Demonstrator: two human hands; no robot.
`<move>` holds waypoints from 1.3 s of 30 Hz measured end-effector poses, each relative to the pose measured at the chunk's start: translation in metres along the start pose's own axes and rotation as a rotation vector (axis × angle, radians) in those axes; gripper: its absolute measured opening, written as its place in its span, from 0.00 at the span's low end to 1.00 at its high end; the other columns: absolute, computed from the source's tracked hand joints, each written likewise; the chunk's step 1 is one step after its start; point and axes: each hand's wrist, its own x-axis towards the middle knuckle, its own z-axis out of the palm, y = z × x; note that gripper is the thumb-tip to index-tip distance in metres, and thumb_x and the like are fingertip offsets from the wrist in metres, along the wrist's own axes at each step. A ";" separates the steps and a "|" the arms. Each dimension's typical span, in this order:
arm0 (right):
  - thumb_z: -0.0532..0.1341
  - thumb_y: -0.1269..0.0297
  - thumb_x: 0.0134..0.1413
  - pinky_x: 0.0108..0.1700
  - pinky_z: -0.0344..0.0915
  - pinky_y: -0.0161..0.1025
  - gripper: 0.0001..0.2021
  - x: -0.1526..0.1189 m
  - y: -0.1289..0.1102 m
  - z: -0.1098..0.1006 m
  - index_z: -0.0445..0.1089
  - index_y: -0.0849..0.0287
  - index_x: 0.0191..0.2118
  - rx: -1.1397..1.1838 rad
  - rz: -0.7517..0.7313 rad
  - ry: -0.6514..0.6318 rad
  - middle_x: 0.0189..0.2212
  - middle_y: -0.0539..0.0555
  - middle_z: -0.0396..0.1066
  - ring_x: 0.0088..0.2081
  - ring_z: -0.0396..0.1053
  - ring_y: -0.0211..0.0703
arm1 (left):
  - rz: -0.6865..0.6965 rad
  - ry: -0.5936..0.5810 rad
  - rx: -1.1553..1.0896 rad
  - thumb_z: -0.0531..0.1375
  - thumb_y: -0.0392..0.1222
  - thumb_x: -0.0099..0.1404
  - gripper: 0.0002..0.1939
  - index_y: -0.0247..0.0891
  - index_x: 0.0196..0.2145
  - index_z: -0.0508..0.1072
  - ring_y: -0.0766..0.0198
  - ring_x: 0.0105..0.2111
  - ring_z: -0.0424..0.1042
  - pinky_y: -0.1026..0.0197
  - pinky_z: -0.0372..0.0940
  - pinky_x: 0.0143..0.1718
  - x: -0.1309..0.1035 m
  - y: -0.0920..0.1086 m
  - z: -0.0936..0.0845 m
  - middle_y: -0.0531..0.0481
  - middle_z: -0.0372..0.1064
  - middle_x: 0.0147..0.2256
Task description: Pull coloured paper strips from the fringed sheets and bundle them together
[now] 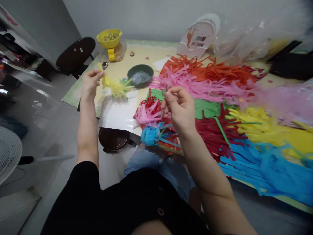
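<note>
My left hand [91, 83] pinches the top of a yellow paper tassel [114, 85], whose strips spread to the right above a white sheet [117, 112]. My right hand [178, 103] is closed, thumb against fingers, over the colored strips; something thin and dark shows at its fingertips, too small to make out. Between the hands and farther back stands a dark bowl [140, 75] with clear small items in it. Just left of my right hand lie a pink and red tassel [149, 112] and a blue tassel [150, 134].
Orange [220, 74], pink [195, 85], green [207, 108], dark red [212, 133], yellow [264, 125] and blue strips [269, 166] cover the table's right. A yellow dish [109, 37] and pink fan-shaped card [195, 39] stand behind. Stools [75, 54] and a fan [8, 151] are left.
</note>
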 end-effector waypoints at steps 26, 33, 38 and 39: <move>0.63 0.60 0.62 0.29 0.56 0.36 0.07 -0.023 -0.025 0.015 0.76 0.57 0.37 -0.412 -0.176 -0.020 0.18 0.44 0.64 0.21 0.59 0.34 | 0.239 -0.249 -0.218 0.74 0.58 0.60 0.18 0.43 0.40 0.85 0.61 0.38 0.81 0.58 0.78 0.42 -0.191 0.061 0.127 0.48 0.83 0.40; 0.63 0.59 0.61 0.28 0.55 0.36 0.08 -0.022 -0.025 0.013 0.75 0.57 0.35 -0.392 -0.148 -0.036 0.17 0.44 0.63 0.21 0.58 0.34 | 0.233 -0.227 -0.204 0.73 0.57 0.61 0.17 0.44 0.41 0.85 0.62 0.38 0.81 0.58 0.77 0.42 -0.192 0.058 0.125 0.49 0.83 0.40; 0.63 0.59 0.61 0.29 0.55 0.36 0.08 -0.022 -0.025 0.012 0.75 0.57 0.35 -0.372 -0.139 -0.042 0.17 0.44 0.62 0.21 0.58 0.34 | 0.247 -0.233 -0.199 0.73 0.56 0.61 0.16 0.43 0.41 0.85 0.62 0.38 0.81 0.58 0.77 0.43 -0.193 0.060 0.126 0.48 0.83 0.40; 0.63 0.60 0.61 0.28 0.54 0.36 0.07 -0.022 -0.025 0.012 0.75 0.57 0.35 -0.372 -0.139 -0.041 0.17 0.44 0.62 0.21 0.57 0.34 | 0.244 -0.237 -0.206 0.73 0.56 0.61 0.16 0.43 0.41 0.85 0.62 0.38 0.81 0.59 0.77 0.43 -0.193 0.060 0.126 0.48 0.83 0.40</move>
